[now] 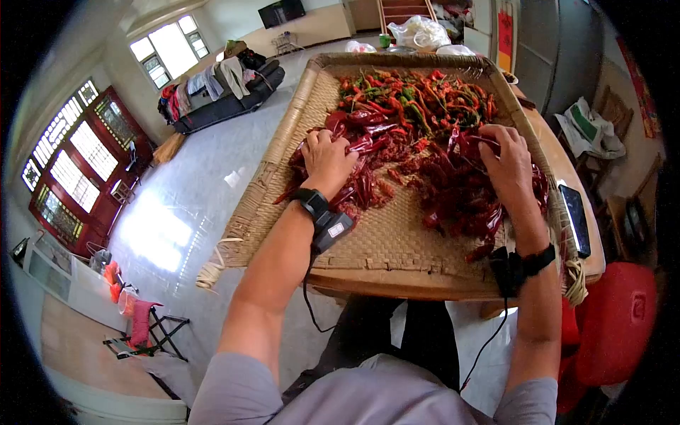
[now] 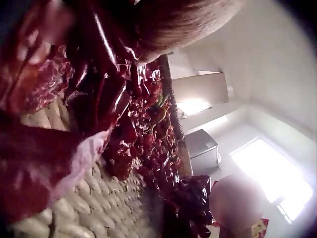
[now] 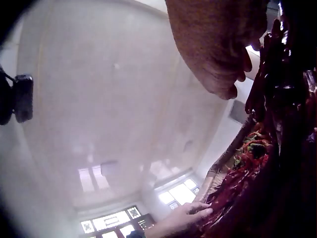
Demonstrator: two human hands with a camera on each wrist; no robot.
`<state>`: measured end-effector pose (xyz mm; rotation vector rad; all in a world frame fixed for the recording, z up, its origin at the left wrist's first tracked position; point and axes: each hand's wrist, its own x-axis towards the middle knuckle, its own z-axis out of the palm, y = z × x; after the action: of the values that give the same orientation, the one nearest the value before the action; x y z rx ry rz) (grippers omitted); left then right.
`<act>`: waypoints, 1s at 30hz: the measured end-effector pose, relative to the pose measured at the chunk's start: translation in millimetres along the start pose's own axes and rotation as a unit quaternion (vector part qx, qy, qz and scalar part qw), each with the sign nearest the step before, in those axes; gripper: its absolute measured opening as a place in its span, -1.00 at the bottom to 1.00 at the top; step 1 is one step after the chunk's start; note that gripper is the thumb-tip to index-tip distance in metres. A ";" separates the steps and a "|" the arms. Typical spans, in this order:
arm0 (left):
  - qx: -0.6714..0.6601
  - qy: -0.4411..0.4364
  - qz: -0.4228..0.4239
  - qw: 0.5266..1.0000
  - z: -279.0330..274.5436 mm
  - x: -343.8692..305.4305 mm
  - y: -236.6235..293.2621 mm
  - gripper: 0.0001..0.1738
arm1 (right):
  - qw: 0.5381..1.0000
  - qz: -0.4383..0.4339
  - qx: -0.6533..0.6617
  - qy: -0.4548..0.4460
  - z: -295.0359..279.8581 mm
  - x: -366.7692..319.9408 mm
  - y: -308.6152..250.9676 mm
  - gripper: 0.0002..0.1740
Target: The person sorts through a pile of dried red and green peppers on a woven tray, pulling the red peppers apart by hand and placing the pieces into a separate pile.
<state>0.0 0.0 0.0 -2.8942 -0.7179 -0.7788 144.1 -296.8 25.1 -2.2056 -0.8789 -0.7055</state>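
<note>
- The left hand (image 1: 329, 161) rests on a left heap (image 1: 354, 124) of dark, glossy red peppers, its fingers angled down among them.
- Its fingertips are partly hidden, so I cannot tell whether its grip is apart or clamped on a pepper.
- The right hand (image 1: 508, 159) is at a right heap (image 1: 460, 202) of the same peppers, fingers bent over its upper part; there too I cannot tell whether the grip is clamped on anything.
- Both heaps lie in a large woven tray (image 1: 397, 258), with a bare strip of weave between them toward the person.
- Smaller red, orange and green peppers (image 1: 404, 99) spread across the far end of the tray, beyond the hands.
- The tray sits on a wooden worktop (image 1: 564, 170); a phone (image 1: 575, 219) lies near its right edge.
- Dark devices are strapped to the left wrist (image 1: 329, 227) and the right wrist (image 1: 524, 265).
- Across the room, clothes (image 1: 230, 74) lie over a dark sofa (image 1: 212, 113).
</note>
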 end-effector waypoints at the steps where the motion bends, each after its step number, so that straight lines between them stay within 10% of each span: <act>1: 0.003 0.020 0.011 1.000 1.3 0.8 -3.0 -0.66 | 1.000 -0.012 0.004 0.003 1.1 -0.6 -1.6 -0.73; 11: -0.294 0.069 0.095 0.949 -26.1 -2.3 32.3 -0.79 | 0.982 -0.144 0.108 0.059 -2.3 0.7 -8.9 -0.73; 19: -0.460 -0.158 0.122 0.865 -38.8 -18.5 68.4 -0.74 | 0.941 -0.133 0.207 -0.231 -7.3 -14.5 -39.0 -0.65; 22: -0.495 -0.159 0.106 0.848 -42.6 -19.3 70.6 -0.76 | 0.958 -0.201 0.149 -0.139 3.5 -14.0 -30.7 -0.70; 25: -0.226 0.079 0.177 0.955 -21.9 -3.6 47.7 -0.75 | 0.976 -0.214 0.034 0.008 -0.8 -7.3 -27.2 -0.73; 30: -0.058 0.128 -0.015 0.990 -9.9 3.6 13.0 -0.66 | 0.972 -0.091 -0.141 0.165 4.2 -0.3 -0.5 -0.67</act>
<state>4.1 -11.7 11.2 -2.8100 -0.7101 -1.2044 144.5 -293.6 22.4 -2.1720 -0.8555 -1.3142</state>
